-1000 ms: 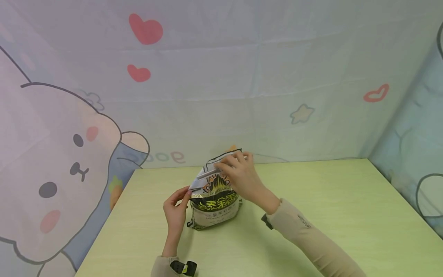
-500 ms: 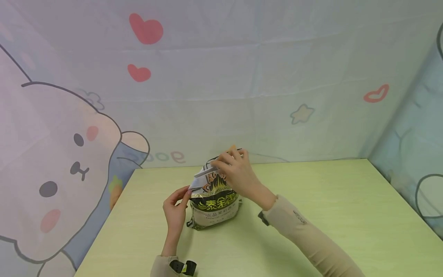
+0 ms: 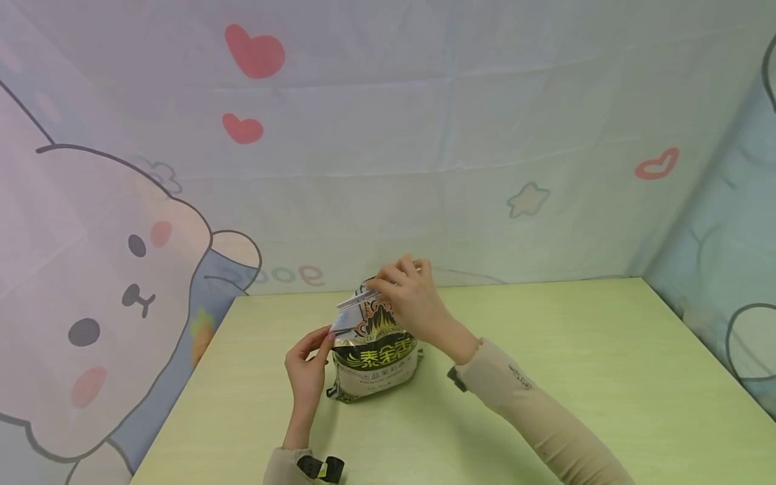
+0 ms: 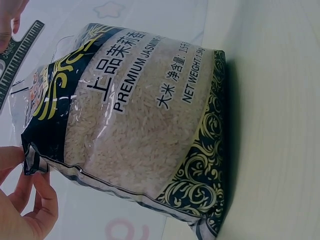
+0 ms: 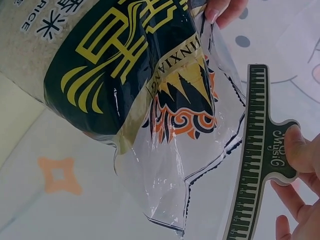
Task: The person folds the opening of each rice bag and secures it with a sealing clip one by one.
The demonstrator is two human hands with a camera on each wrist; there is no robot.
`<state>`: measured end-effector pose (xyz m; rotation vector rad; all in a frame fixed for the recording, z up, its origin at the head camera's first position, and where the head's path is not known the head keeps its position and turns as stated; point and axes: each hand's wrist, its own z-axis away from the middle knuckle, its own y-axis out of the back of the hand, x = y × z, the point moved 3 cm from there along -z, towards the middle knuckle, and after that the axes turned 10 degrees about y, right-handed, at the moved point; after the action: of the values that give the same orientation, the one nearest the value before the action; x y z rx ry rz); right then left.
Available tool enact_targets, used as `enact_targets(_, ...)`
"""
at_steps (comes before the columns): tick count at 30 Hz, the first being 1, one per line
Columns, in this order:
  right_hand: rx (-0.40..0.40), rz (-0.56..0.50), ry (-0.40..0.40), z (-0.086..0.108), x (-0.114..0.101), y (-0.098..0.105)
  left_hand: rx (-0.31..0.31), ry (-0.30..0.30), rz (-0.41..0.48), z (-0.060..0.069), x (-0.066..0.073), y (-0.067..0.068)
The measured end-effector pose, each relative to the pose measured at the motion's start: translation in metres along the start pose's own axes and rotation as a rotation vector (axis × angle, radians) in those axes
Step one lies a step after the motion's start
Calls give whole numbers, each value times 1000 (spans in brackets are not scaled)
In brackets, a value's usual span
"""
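Observation:
A clear plastic bag of jasmine rice [image 3: 376,360] with a black and gold print stands on the table, its loose top upright. My left hand [image 3: 308,364] pinches the bag's upper left edge; in the left wrist view its fingers [image 4: 42,197] grip a dark corner. With my right hand [image 3: 415,300] I hold a long bag clip [image 5: 252,150] by its handle, thumb on one side. Piano keys and the word "Music" decorate the clip. It lies across the bag's top in the head view, close to the clear, jagged-lined top edge. Whether the clip's bars are parted I cannot tell.
The pale yellow-green table [image 3: 576,364] reaches back to a printed cloth backdrop [image 3: 388,135] with hearts and a cartoon animal. Another cloth panel [image 3: 733,222] hangs along the right side. Both wrists wear black straps [image 3: 321,468].
My right hand has shifted a little left with the clip, and the clip's tip has moved left and slightly up along the bag's top. The left hand keeps its place.

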<state>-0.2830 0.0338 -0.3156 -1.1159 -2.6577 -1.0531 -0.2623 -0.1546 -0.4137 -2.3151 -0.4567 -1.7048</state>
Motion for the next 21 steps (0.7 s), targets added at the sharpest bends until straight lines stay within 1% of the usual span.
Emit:
enact_targets(6,9,-2,8,-5,1,1,0,3,1,0,0,0)
enact_targets(12,26,7,33,-12,4,5,-1,7,2,-1,0,0)
enact_targets(17,14,22,56,-16,5,7,0,10,-8,0,0,0)
enact_targets(21,-4,12,77,-19,5,7,-2,15,-7,0,1,0)
